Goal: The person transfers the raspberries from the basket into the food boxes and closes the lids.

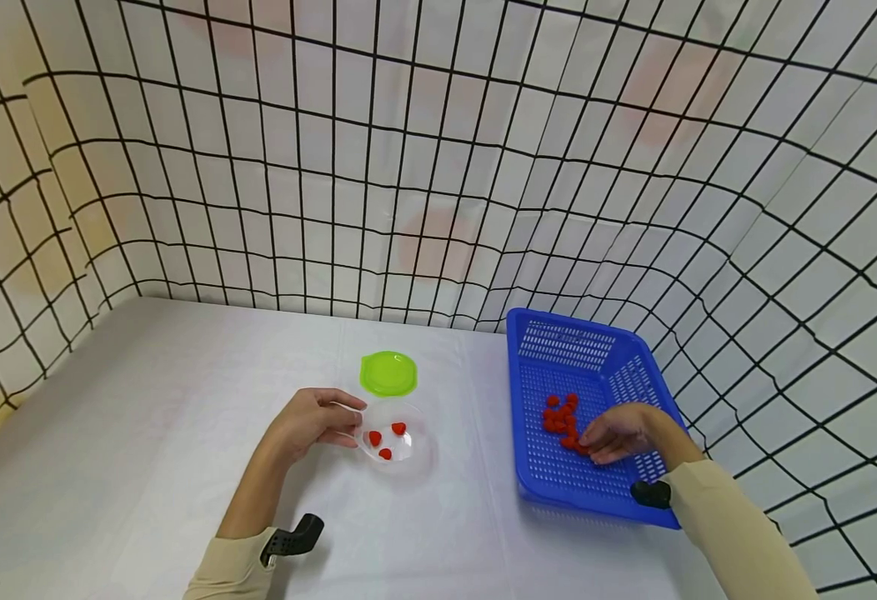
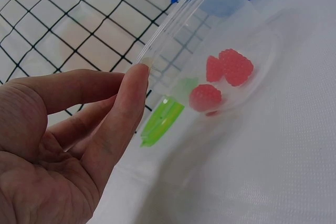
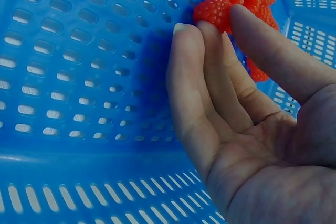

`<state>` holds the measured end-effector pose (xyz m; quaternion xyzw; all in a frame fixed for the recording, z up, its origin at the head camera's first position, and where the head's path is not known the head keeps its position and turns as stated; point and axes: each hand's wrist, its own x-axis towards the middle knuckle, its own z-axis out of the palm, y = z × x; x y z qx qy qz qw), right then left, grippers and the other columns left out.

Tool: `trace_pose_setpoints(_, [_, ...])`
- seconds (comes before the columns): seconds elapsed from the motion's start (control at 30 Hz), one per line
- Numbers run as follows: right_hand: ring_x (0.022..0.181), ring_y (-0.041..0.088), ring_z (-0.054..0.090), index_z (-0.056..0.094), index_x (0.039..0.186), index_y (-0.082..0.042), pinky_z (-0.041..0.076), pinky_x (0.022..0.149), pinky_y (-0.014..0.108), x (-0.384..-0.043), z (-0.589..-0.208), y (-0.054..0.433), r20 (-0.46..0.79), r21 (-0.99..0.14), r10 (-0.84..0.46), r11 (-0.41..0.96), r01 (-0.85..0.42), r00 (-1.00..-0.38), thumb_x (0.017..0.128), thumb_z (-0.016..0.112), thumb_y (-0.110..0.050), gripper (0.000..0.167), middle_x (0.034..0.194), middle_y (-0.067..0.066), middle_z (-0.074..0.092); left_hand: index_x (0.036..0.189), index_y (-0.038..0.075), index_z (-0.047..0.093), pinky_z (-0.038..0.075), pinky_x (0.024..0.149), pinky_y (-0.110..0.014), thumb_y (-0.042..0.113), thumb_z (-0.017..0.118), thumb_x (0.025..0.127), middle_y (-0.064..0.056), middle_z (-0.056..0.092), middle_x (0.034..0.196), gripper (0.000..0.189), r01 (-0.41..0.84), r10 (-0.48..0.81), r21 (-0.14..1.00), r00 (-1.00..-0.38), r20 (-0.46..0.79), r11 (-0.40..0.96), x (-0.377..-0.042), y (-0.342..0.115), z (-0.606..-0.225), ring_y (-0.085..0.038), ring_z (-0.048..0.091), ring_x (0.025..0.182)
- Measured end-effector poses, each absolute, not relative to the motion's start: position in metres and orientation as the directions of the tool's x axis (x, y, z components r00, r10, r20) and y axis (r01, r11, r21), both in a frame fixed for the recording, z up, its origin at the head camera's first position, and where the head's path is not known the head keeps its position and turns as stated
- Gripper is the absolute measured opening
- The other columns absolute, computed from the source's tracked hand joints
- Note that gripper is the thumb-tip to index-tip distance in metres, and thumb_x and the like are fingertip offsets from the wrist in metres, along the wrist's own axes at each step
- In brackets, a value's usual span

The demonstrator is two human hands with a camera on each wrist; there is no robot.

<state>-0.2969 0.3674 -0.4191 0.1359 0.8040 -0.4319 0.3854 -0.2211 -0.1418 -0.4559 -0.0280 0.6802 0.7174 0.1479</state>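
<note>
My left hand (image 1: 317,423) pinches the rim of a clear plastic bowl (image 1: 405,457) between thumb and fingers. Inside it lie three red raspberries (image 2: 236,67), seen through the wall in the left wrist view. Just beyond the bowl a bright green lid (image 1: 388,373) lies flat. Over at the right, my right hand (image 1: 622,432) reaches into a blue perforated basket (image 1: 596,498). Its thumb and fingertips close around one raspberry (image 3: 212,12) at the edge of a cluster of raspberries (image 1: 556,421) on the basket floor.
A white cloth covers the table (image 1: 146,433). Black wire mesh (image 1: 408,167) backed with pale sheeting rises behind it and on both sides. The basket's right side stands close to the mesh.
</note>
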Motion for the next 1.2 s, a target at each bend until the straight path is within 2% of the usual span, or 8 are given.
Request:
trace_pose_setpoints(0.33, [0.082,0.021,0.07,0.071,0.106,0.003,0.064,0.083,0.033,-0.298,-0.41,0.372,-0.737,-0.586,-0.133,0.615,0.528,-0.663,0.096,0.067,-0.01,0.017,0.094,0.014,0.069,0.117,-0.012,0.066,0.065,0.07,-0.036,0.001,0.068,0.09,-0.01,0.071,0.085,0.03,-0.243,0.185,0.969,-0.955,-0.233,-0.035,-0.222,-0.143,-0.456,-0.018,0.07,0.075])
trace_pose_setpoints(0.53, [0.083,0.023,0.07,0.071,0.11,0.005,0.064,0.084,0.033,-0.297,-0.397,0.371,-0.715,-0.591,-0.096,0.611,0.526,-0.692,0.095,0.069,-0.011,0.022,0.098,0.017,0.069,0.118,-0.012,0.066,0.065,0.07,-0.035,0.002,0.068,0.091,-0.009,0.071,0.084,0.03,-0.238,0.189,0.971,-0.955,-0.228,-0.033,-0.222,-0.144,-0.457,-0.018,0.07,0.074])
trace_pose_setpoints(0.73, [0.083,0.023,0.07,0.07,0.105,0.005,0.063,0.083,0.033,-0.302,-0.38,0.367,-0.706,-0.603,-0.118,0.618,0.505,-0.698,0.095,0.068,-0.012,0.02,0.097,0.017,0.069,0.119,-0.012,0.066,0.065,0.07,-0.035,0.001,0.067,0.091,-0.009,0.071,0.084,0.031,-0.244,0.186,0.969,-0.954,-0.234,-0.036,-0.222,-0.144,-0.457,-0.018,0.07,0.074])
trace_pose_setpoints(0.97, [0.086,0.024,0.07,0.069,0.108,0.005,0.063,0.085,0.033,-0.308,-0.365,0.356,-0.694,-0.611,-0.139,0.632,0.475,-0.707,0.095,0.067,-0.014,0.023,0.101,0.018,0.069,0.119,-0.012,0.066,0.065,0.07,-0.035,0.001,0.067,0.091,-0.009,0.071,0.085,0.031,-0.249,0.186,0.968,-0.953,-0.239,-0.033,-0.222,-0.143,-0.457,-0.018,0.07,0.075])
trace_pose_setpoints(1.2, [0.081,0.022,0.069,0.068,0.106,0.006,0.063,0.084,0.034,-0.316,-0.354,0.331,-0.67,-0.628,-0.191,0.661,0.411,-0.717,0.093,0.069,-0.015,0.024,0.095,0.015,0.069,0.118,-0.012,0.066,0.065,0.07,-0.035,0.002,0.067,0.091,-0.009,0.071,0.085,0.03,-0.242,0.189,0.97,-0.954,-0.232,-0.03,-0.222,-0.143,-0.457,-0.018,0.07,0.075])
